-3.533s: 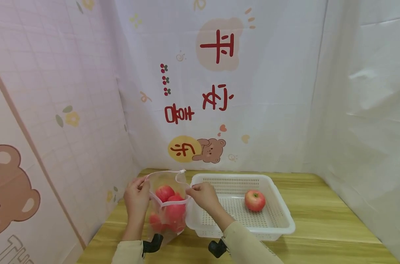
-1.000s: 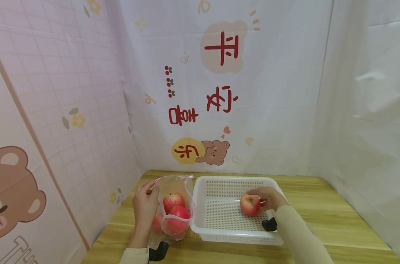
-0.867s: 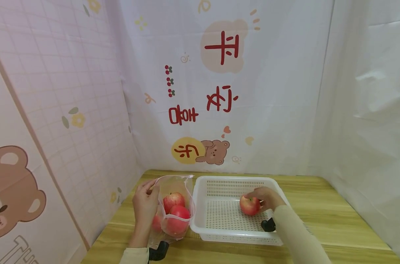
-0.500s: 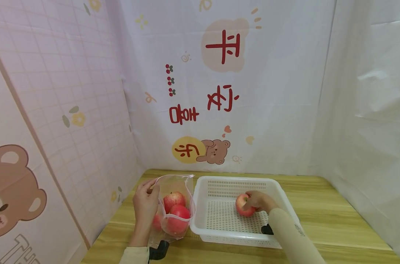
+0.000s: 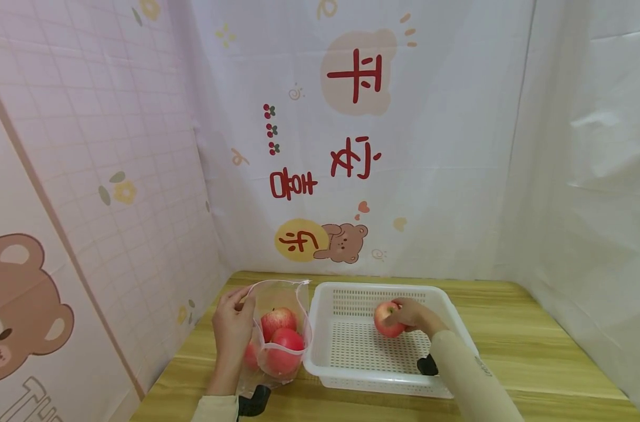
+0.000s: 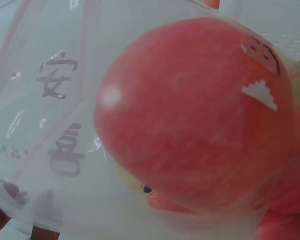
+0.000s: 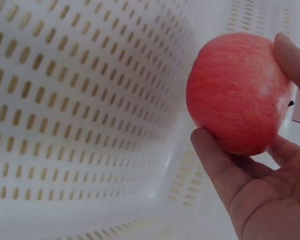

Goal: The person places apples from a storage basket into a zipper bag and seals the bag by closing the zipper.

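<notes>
A red apple (image 5: pixel 386 321) with a yellowish top is gripped by my right hand (image 5: pixel 412 315) over the white plastic basket (image 5: pixel 383 378). In the right wrist view the thumb and fingers hold the apple (image 7: pixel 237 92) from opposite sides, raised above the basket floor. My left hand (image 5: pixel 233 321) pinches the rim of a clear zip bag (image 5: pixel 285 287), whose mouth stands open. Several red apples (image 5: pixel 282 351) lie inside the bag. The left wrist view shows one apple (image 6: pixel 190 110) close up through the plastic, which bears printed lettering.
The bag stands against the basket's left side on a wood-grain table (image 5: pixel 536 351). Behind it hangs a white printed curtain (image 5: pixel 446 176), with a patterned curtain (image 5: pixel 104 176) at the left. Black wrist mounts show at both sleeves.
My right hand has let go of the bag's rim, reached into the basket and gripped the apple. The apple has shifted left and up. My left hand keeps hold of the bag.
</notes>
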Demonstrator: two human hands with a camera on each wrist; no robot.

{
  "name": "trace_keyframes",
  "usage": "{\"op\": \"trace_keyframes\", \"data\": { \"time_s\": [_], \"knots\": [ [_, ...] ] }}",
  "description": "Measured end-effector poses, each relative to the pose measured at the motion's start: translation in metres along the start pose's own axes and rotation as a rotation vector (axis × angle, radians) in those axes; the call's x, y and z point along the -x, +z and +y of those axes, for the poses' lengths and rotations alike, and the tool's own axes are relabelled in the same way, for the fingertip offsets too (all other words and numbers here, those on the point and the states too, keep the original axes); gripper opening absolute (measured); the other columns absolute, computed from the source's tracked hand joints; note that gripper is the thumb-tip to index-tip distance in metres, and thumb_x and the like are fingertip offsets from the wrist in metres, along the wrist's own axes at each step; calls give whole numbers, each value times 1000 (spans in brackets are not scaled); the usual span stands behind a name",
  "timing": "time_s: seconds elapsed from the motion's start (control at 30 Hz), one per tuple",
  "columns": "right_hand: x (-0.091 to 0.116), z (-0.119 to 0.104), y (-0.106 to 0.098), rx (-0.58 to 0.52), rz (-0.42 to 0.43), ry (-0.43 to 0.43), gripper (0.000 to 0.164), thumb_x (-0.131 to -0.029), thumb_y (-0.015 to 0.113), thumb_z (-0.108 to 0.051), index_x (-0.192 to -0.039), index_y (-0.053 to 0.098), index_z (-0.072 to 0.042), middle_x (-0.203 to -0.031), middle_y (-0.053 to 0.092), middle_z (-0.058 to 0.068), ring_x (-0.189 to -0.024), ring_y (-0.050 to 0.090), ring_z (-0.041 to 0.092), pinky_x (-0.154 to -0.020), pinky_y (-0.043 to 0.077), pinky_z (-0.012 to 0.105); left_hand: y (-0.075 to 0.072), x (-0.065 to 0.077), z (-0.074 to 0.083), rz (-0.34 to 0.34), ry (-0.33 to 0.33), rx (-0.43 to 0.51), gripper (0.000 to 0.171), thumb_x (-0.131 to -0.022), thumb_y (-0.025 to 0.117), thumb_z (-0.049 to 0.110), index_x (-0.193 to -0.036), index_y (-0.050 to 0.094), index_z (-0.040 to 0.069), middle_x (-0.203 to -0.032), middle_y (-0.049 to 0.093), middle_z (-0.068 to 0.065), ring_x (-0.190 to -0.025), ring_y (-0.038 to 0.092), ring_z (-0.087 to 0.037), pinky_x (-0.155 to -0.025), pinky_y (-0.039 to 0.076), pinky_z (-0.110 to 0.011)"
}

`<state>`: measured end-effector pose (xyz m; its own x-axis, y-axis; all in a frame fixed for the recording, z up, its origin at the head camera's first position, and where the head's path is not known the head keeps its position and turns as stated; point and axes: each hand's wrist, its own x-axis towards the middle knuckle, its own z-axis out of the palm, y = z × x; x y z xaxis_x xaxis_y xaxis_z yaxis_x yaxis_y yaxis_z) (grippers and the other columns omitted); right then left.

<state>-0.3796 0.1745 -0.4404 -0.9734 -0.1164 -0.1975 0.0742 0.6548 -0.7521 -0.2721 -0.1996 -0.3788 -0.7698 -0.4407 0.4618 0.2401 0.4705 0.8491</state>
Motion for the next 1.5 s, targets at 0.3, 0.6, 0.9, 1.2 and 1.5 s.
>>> {"op": "trace_keyframes", "data": {
  "time_s": [0.3, 0.6, 0.9, 1.2, 1.5],
  "knots": [
    [9, -43, -3, -198, 9, -115, 73, -81, 79, -25, -141, 48, 2, -114, 63, 13, -92, 63, 22, -79, 55, 41, 1, 1, 0, -8, -11, -2, 29, -99, 62, 19, -119, 71, 1, -125, 60, -17, -91, 60, -29, -62, 48, -18],
    [24, -106, 14, -359, -37, -187, 77, -81, 80, -29, -145, 46, -5, -121, 61, 13, -99, 64, 23, -85, 55, 41, -1, 1, -2, 4, 21, -10, 29, -98, 62, 20, -118, 72, 1, -121, 62, -17, -89, 61, -30, -61, 48, -18],
    [57, -161, 35, -347, -60, -332, 73, -83, 78, -27, -145, 46, -5, -115, 63, 13, -95, 65, 23, -81, 57, 41, 0, 1, -1, 15, 35, -18, 28, -97, 64, 21, -115, 73, 2, -118, 63, -16, -87, 62, -29, -60, 48, -18],
    [75, -185, 67, -140, 31, -495, 62, -78, 80, -36, -130, 56, -14, -102, 64, -2, -90, 61, 18, -75, 54, 35, -1, 0, 1, 23, 62, -26, 26, -97, 63, 17, -114, 74, 1, -116, 64, -18, -86, 63, -30, -61, 48, -21],
    [88, -207, 108, 157, 225, -564, 83, -75, 87, -35, -144, 48, -11, -125, 60, 8, -104, 61, 23, -80, 56, 37, 0, -2, -1, 61, 112, -25, 21, -94, 66, 10, -109, 75, -2, -110, 64, -18, -75, 64, -25, -52, 47, -21]
  ]
}}
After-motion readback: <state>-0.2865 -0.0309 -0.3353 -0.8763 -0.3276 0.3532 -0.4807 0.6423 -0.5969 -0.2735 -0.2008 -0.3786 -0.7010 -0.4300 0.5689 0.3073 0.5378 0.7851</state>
